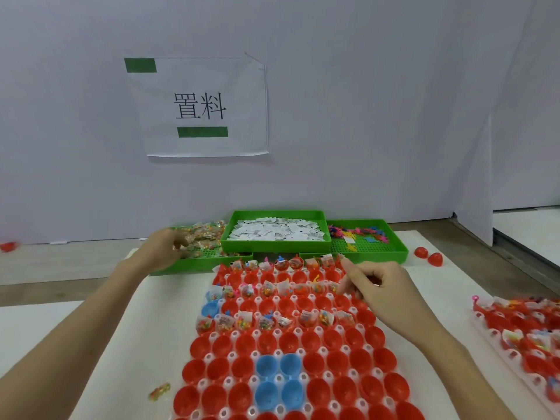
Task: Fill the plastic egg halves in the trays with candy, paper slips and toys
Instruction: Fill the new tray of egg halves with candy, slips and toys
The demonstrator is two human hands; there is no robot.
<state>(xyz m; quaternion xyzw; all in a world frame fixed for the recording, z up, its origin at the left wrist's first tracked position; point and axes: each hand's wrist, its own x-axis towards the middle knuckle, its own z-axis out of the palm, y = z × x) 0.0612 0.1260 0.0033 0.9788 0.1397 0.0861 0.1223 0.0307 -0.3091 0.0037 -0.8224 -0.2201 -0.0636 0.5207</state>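
Nearest you lay the tray of red and blue egg halves: the near rows held nothing, while three far rows, alternating with bare rows, held candy, slips and toys. A loose candy lay on the counter just left of the tray.

Your left hand reached forward into the left green bin, its fingers curled into the wrapped candies; whether they pinched one, you could not tell from here. Your right hand hovered over the tray's far right part, fingers bent, thumb and forefinger close together near the filled halves; what they pinched, if anything, was too small to tell.

Behind the tray, the middle bin stood higher, full of paper slips. The right bin held coloured toys. A second tray with filled halves lay at your right, well apart. Two red halves sat right of the bins, another far left.

A grey wall rose behind the counter, bearing a paper sign with black characters and green strips.
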